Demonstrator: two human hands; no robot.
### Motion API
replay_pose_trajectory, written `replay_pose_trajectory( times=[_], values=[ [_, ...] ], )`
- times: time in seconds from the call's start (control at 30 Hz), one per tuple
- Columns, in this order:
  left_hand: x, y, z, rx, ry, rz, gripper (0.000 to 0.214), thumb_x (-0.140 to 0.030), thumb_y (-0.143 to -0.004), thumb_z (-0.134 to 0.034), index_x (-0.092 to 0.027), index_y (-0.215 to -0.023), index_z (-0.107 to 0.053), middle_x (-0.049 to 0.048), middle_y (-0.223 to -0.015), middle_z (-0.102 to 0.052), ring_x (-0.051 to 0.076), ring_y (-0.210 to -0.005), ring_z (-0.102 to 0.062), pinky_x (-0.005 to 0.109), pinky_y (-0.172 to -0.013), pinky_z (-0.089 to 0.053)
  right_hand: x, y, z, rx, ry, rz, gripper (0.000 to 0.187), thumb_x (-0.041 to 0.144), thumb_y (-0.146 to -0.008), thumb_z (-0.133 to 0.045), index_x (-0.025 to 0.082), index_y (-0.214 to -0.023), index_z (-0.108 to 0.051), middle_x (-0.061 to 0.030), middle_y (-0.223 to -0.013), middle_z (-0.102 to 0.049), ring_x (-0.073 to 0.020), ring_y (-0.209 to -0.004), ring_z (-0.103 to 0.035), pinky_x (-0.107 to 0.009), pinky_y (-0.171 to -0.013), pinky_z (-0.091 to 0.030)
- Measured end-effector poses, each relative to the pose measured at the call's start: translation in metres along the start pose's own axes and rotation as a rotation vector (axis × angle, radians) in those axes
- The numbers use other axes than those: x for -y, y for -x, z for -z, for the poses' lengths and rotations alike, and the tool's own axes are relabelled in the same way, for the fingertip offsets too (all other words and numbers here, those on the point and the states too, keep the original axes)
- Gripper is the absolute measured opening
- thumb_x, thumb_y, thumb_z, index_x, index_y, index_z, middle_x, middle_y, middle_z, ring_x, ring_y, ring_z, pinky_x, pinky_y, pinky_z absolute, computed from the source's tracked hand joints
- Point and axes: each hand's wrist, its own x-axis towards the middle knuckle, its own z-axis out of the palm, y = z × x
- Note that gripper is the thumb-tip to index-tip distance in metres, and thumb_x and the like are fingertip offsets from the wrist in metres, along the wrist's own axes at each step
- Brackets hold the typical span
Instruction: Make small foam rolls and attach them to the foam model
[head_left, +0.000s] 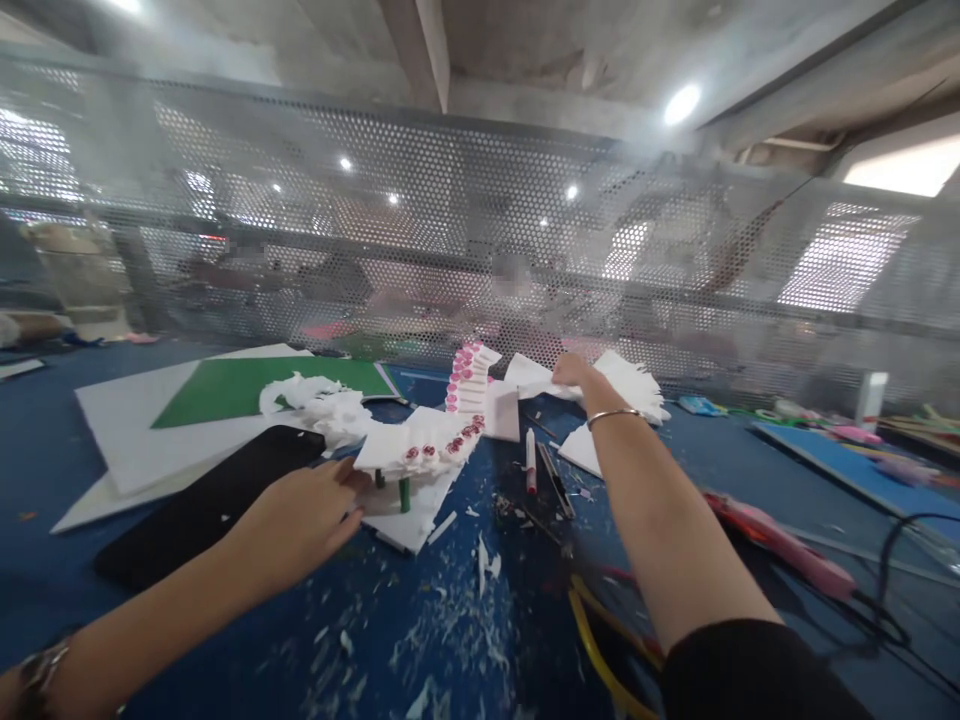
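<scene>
My left hand (311,515) is at the left edge of a white layered model (397,450), fingers apart and the thumb lower. Dark red swirls mark the model's top, and a short green post (405,494) stands under it. Behind it rises a curved white strip (471,385) with pink round marks. Farther back, my right hand (571,370) has its fingers closed at a thin white sheet (531,376); the fingertips are partly hidden. Beside that hand lies a ragged-edged white piece (630,385).
A black flat slab (210,505), a green sheet (247,388) and torn white scraps (322,405) lie left. Centrally are a red-and-white marker (531,462) and a slim cutter (555,480). Yellow handles (600,645) and a pink corded tool (787,550) lie right. Perforated metal panels (450,220) stand behind.
</scene>
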Motion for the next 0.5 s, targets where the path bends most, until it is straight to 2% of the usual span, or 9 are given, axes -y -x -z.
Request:
replay_pose_trajectory(
  times=[0.17,0.27,0.37,0.43,0.5],
  values=[
    [-0.004,0.002,0.009,0.009,-0.029,-0.035,0.04,-0.021,-0.074,-0.031,-0.009,-0.095,-0.063,0.018,-0.094,-0.062,0.028,-0.085,-0.059,0.036,-0.07,-0.044,-0.013,0.027,0.033,-0.059,-0.176,0.043,0.029,0.031,-0.082,-0.049,0.015,-0.106,-0.052,-0.0051,-0.11,-0.053,-0.0192,-0.093,-0.054,-0.036,-0.076,-0.046],
    [-0.003,0.004,0.011,0.035,-0.016,-0.051,0.041,-0.023,-0.075,-0.031,-0.009,-0.097,-0.063,0.018,-0.096,-0.062,0.028,-0.082,-0.061,0.036,-0.069,-0.045,-0.02,0.054,0.041,-0.113,-0.339,0.082,0.028,0.031,-0.082,-0.049,0.014,-0.104,-0.053,-0.0045,-0.106,-0.055,-0.0181,-0.089,-0.055,-0.035,-0.073,-0.047],
    [0.003,0.007,0.018,-0.005,0.063,-0.067,0.038,-0.029,-0.073,-0.037,-0.013,-0.095,-0.064,0.0145,-0.1,-0.061,0.024,-0.081,-0.06,0.031,-0.069,-0.044,-0.021,0.087,0.042,-0.16,-0.546,0.159,0.023,0.03,-0.083,-0.047,0.012,-0.096,-0.055,-0.0052,-0.092,-0.058,-0.013,-0.079,-0.056,-0.03,-0.069,-0.047],
    [0.008,0.011,0.029,-0.016,0.068,-0.019,0.032,-0.031,-0.072,-0.042,-0.015,-0.084,-0.067,0.0119,-0.094,-0.063,0.022,-0.077,-0.06,0.028,-0.064,-0.043,-0.017,0.113,0.038,-0.175,-0.694,0.24,0.022,0.028,-0.083,-0.045,0.011,-0.089,-0.058,-0.0056,-0.083,-0.059,-0.0111,-0.073,-0.056,-0.026,-0.067,-0.046],
    [0.012,0.019,0.047,0.003,0.001,0.147,0.026,-0.027,-0.072,-0.043,-0.015,-0.067,-0.066,0.0085,-0.07,-0.065,0.021,-0.062,-0.057,0.027,-0.054,-0.037,-0.012,0.141,0.032,-0.158,-0.835,0.332,0.024,0.031,-0.082,-0.044,0.012,-0.088,-0.058,-0.0053,-0.081,-0.06,-0.0105,-0.072,-0.055,-0.023,-0.065,-0.045]
  ],
)
